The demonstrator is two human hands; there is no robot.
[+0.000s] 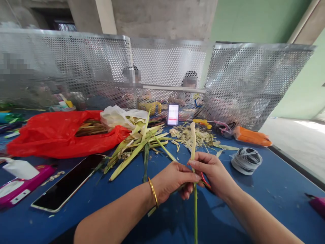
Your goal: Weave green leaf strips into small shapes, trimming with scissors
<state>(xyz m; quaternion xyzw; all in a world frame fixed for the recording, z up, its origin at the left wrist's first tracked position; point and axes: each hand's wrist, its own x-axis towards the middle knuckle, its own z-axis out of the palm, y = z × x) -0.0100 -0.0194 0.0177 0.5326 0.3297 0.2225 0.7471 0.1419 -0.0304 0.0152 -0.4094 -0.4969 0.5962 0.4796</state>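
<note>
My left hand (175,179), with a gold bangle on its wrist, pinches a long pale green plant strip (193,144). Close beside it, my right hand (213,169) grips the same strip slightly higher up. The strip stands nearly upright between my fingers, and a narrow green length hangs down below them. A red curved piece (205,179), perhaps a scissors handle, shows under my right fingers; the rest of it is hidden. Left of the hands lies a pile of long green leaves (134,149). Shredded pale strips (194,135) lie heaped beyond the hands.
A red plastic bag (58,145) holding dried leaves lies left, near a dark-screened phone (68,183) and a purple power strip (33,184). On the right are a grey-and-white string roll (246,161) and an orange packet (252,136). Perforated metal panels (167,61) stand behind; people sit beyond.
</note>
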